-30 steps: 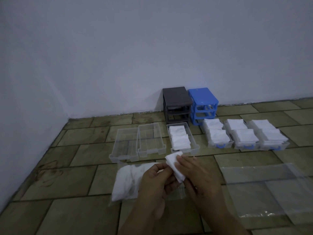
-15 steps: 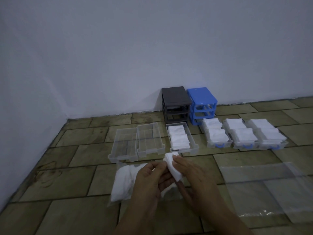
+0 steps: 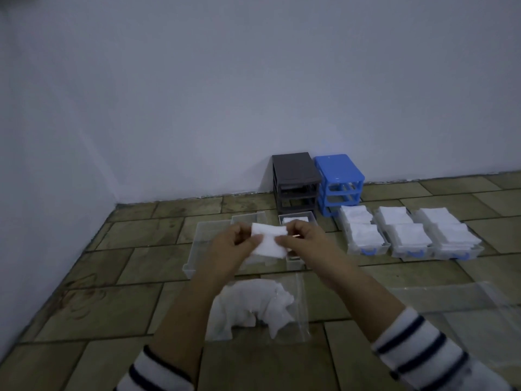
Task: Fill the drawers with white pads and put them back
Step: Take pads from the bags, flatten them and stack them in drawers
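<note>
Above the tiled floor (image 3: 118, 306), at mid-frame, both hands hold one white pad (image 3: 269, 240) between them: the left hand (image 3: 231, 249) pinches its left edge with curled fingers and thumb, the right hand (image 3: 304, 244) pinches its right edge likewise. The pad is stretched roughly flat, its long axis running left to right, and it hangs over the clear drawers on the floor. Behind the hands lie three clear drawers in a row: the left drawer (image 3: 197, 244) and the middle drawer (image 3: 248, 218) show no pads where visible, while the right drawer (image 3: 298, 218) holds white pads at its far end; the hands and the held pad cover much of all three, so their contents cannot be fully told. Nearer the viewer, a clear plastic bag (image 3: 298, 311) lies on the floor with a crumpled heap of white pads (image 3: 259, 303) inside it. A grey drawer frame (image 3: 294, 182) and a blue drawer frame (image 3: 339, 179) stand side by side against the wall (image 3: 225, 94). Right of them, three blue-handled drawers (image 3: 408, 235) sit in a row, each filled with stacked pads. A flat sheet of clear plastic (image 3: 465, 303), possibly another bag, lies at lower right. Striped sleeves (image 3: 417, 345) cover both forearms.
</note>
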